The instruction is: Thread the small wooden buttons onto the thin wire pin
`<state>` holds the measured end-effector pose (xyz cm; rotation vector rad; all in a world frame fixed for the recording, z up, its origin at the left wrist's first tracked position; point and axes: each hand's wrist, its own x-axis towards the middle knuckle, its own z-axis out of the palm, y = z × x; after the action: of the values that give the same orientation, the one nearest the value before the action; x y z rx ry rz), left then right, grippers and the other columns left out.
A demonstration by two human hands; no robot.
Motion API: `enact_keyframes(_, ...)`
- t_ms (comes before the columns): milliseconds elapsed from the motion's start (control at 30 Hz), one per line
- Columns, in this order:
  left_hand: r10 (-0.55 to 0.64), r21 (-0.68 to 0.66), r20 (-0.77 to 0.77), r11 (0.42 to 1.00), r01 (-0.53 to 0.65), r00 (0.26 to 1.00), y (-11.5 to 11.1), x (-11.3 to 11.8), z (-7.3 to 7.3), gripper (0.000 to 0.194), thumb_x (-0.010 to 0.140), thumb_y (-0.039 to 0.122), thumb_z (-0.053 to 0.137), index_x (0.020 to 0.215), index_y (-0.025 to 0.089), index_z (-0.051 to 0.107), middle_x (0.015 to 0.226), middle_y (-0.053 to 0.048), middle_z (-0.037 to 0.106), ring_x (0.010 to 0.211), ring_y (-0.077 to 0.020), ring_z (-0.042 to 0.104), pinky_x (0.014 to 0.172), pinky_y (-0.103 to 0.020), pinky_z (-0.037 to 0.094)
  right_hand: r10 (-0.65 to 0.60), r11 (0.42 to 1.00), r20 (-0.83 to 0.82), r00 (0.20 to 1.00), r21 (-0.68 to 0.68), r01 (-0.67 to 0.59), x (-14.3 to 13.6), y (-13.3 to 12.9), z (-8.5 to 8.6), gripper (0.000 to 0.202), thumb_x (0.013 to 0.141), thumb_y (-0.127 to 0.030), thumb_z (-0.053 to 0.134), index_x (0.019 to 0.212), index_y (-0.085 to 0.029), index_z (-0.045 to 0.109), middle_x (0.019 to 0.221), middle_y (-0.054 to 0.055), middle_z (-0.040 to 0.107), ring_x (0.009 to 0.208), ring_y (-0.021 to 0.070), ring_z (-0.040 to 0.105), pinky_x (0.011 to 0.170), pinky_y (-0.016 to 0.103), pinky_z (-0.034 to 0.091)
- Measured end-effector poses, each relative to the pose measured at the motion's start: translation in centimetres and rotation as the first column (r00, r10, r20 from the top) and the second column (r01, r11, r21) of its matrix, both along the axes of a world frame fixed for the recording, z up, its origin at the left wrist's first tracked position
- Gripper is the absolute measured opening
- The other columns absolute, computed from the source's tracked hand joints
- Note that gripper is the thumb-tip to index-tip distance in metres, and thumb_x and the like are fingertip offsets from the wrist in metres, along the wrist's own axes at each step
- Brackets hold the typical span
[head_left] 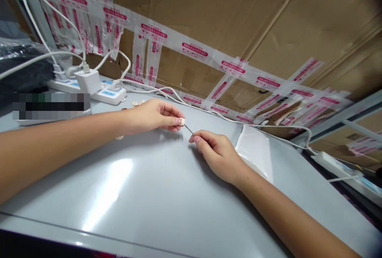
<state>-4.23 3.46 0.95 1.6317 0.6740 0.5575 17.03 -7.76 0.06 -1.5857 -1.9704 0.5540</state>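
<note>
Above the grey table, my left hand pinches a small cream-coloured piece between thumb and fingers. The piece has darker marks on it; what kind of thing it is I cannot make out. A thin dark metal rod runs from my right hand to the piece, its far end touching or very near it. My right thumb and forefinger are closed on the rod's near end. Several small cream pieces lie behind my left wrist, partly hidden by it.
A white power strip with a charger block stands at the back left. White cables run along the table's rear edge. Taped cardboard rises behind. A white sheet or bag lies right of my right hand; another power strip is far right.
</note>
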Motion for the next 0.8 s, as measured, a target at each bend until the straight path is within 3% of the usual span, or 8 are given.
enact_keyframes(133,0.022,-0.002,-0.030,1.000,-0.022,0.999,-0.3,0.0,0.2,0.022,0.082,0.030,0.077,0.102,0.019,0.075,0.093,-0.002,0.077,0.085,-0.0123,0.072,0.090,-0.029,0.057,-0.016,0.999,-0.039,0.999,-0.047,0.015,0.1,0.0,-0.1,0.029,0.098,-0.035,0.045,0.093,-0.020,0.069,0.061,-0.004,0.047,0.059,0.0121,0.044,0.060,0.026,0.035)
enact_keyframes(200,0.040,0.004,-0.048,0.999,-0.039,0.998,-0.5,0.1,0.4,0.022,0.083,0.028,0.076,0.102,0.019,0.075,0.093,-0.002,0.078,0.085,-0.0126,0.072,0.090,-0.029,0.058,-0.033,0.990,-0.138,0.990,-0.138,0.014,0.0,0.0,0.0,0.030,0.098,-0.037,0.045,0.093,-0.020,0.068,0.060,-0.005,0.044,0.054,0.0104,0.040,0.054,0.025,0.032)
enact_keyframes(333,0.068,0.018,-0.067,0.998,-0.067,0.995,-0.9,0.3,0.6,0.021,0.082,0.026,0.077,0.102,0.018,0.076,0.093,-0.003,0.078,0.087,-0.0145,0.073,0.090,-0.031,0.059,-0.114,0.895,-0.431,0.895,-0.435,-0.095,-0.2,-0.1,0.7,0.026,0.096,-0.037,0.045,0.090,-0.019,0.062,0.059,-0.008,0.040,0.040,0.0058,0.031,0.041,0.022,0.021)
enact_keyframes(400,0.062,0.026,-0.059,0.998,-0.060,0.996,-1.1,0.4,0.7,0.022,0.081,0.026,0.076,0.102,0.019,0.076,0.094,-0.003,0.078,0.087,-0.0147,0.073,0.089,-0.031,0.059,-0.155,0.844,-0.524,0.837,-0.510,-0.163,-0.3,-0.1,0.9,0.024,0.096,-0.038,0.047,0.090,-0.019,0.060,0.059,-0.008,0.040,0.036,0.0046,0.029,0.037,0.021,0.019)
enact_keyframes(567,0.049,0.067,-0.083,0.997,-0.043,0.995,-1.1,0.4,0.6,0.020,0.083,0.026,0.075,0.101,0.020,0.076,0.093,-0.002,0.078,0.086,-0.0136,0.073,0.086,-0.028,0.058,-0.183,0.806,-0.616,0.767,-0.541,-0.242,-0.1,-0.1,0.9,0.023,0.094,-0.040,0.052,0.090,-0.019,0.061,0.058,-0.009,0.040,0.036,0.0034,0.026,0.034,0.018,0.020)
enact_keyframes(800,0.102,0.257,-0.106,0.964,-0.072,0.989,-1.6,0.9,0.1,0.022,0.079,0.031,0.076,0.098,0.019,0.076,0.082,-0.001,0.077,0.080,-0.0150,0.072,0.075,-0.027,0.056,-0.191,0.821,-0.585,0.789,-0.536,-0.199,-0.7,-0.3,0.9,0.020,0.096,-0.036,0.049,0.096,-0.019,0.060,0.058,-0.010,0.039,0.035,0.0026,0.024,0.032,0.016,0.020)
